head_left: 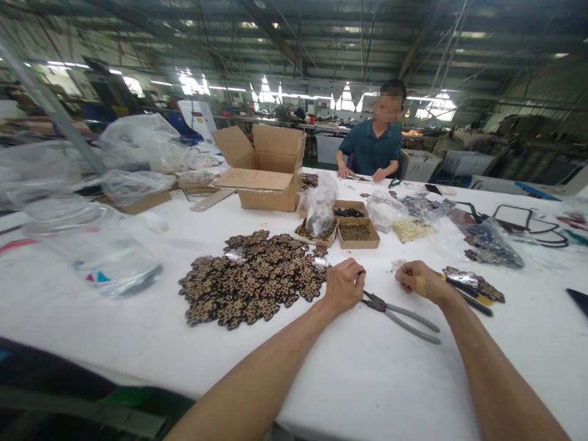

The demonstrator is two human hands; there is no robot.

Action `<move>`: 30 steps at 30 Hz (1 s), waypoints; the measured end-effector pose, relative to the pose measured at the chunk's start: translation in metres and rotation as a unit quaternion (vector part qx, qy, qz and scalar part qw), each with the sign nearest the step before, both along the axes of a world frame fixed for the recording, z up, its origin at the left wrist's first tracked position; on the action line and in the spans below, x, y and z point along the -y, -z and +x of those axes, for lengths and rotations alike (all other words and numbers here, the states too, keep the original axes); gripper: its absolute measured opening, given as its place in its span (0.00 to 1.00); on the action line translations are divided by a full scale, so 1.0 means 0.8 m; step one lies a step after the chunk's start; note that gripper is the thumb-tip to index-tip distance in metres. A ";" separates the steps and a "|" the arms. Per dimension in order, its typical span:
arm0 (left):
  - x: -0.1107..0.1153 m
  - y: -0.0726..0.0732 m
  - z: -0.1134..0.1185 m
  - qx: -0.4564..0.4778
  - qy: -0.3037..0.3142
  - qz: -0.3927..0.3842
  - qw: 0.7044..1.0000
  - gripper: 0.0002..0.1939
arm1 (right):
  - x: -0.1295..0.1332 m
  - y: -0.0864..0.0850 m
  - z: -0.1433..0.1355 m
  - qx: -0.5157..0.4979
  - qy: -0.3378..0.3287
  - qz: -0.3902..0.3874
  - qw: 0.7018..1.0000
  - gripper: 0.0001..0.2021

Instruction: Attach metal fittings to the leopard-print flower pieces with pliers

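My left hand (pixel 345 286) is closed, fingertips pinched near the jaws of grey-handled pliers (pixel 376 302) on the white table (pixel 220 373). Whatever it holds is too small to make out. To its left lies a wide pile of flower-shaped leopard-print pieces (pixel 257 275). My right hand (pixel 416 278) has its fingers pressed together beside a little heap of tiny bits (pixel 397 265); anything between the fingertips is hidden. Just right of that hand are pliers with black and yellow handles (pixel 468 294) and more leopard-print pieces (pixel 487 289).
Beyond my hands stand small trays of metal parts (pixel 358 234) and an open cardboard box (pixel 269 177). A large clear jug (pixel 96 251) is on the left. Plastic bags (pixel 493 242) lie at right. Across the table, a person in a dark green shirt (pixel 374 147) handles something small.
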State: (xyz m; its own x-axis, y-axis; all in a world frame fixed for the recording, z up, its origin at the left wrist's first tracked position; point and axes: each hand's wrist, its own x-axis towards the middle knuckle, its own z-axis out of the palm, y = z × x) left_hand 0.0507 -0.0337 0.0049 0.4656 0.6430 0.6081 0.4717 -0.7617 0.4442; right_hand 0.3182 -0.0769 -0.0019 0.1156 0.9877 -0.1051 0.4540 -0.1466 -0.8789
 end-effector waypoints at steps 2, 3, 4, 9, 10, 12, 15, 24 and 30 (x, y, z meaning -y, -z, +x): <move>-0.001 0.000 0.001 0.004 0.001 -0.002 1.000 0.05 | -0.002 0.004 -0.001 0.003 0.014 -0.002 1.000 0.10; -0.002 0.001 0.002 0.006 0.001 -0.004 1.000 0.05 | -0.002 0.005 0.000 0.001 0.020 -0.002 1.000 0.09; -0.003 0.001 0.002 0.008 0.002 -0.004 1.000 0.05 | -0.003 0.006 0.002 -0.005 0.025 -0.001 1.000 0.10; -0.004 0.002 0.003 0.006 0.010 -0.006 1.000 0.06 | -0.004 -0.004 -0.002 -0.068 0.046 0.006 0.997 0.17; -0.003 0.002 0.003 0.005 0.014 -0.005 1.000 0.06 | -0.004 -0.009 -0.007 -0.090 0.050 0.010 0.995 0.19; -0.002 0.001 0.002 0.003 0.025 0.001 1.000 0.06 | -0.002 -0.018 -0.020 -0.139 0.055 0.021 0.988 0.21; 0.001 -0.001 0.001 -0.005 0.050 0.013 0.999 0.06 | 0.003 -0.029 -0.045 -0.193 0.046 0.030 0.980 0.22; 0.007 -0.001 0.003 -0.036 0.084 0.057 0.994 0.09 | 0.001 -0.017 -0.078 -0.260 0.034 -0.017 0.965 0.15; 0.007 -0.003 0.002 -0.029 0.098 0.065 0.993 0.10 | 0.003 -0.022 -0.076 -0.324 0.015 -0.062 0.944 0.13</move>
State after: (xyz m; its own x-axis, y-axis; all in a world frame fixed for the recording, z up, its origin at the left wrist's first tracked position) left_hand 0.0521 -0.0395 0.0075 0.6100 0.4548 0.6489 0.3314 -0.8903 0.3124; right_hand 0.2575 -0.0796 0.0158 0.0154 0.9603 -0.2787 -0.1791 -0.2716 -0.9456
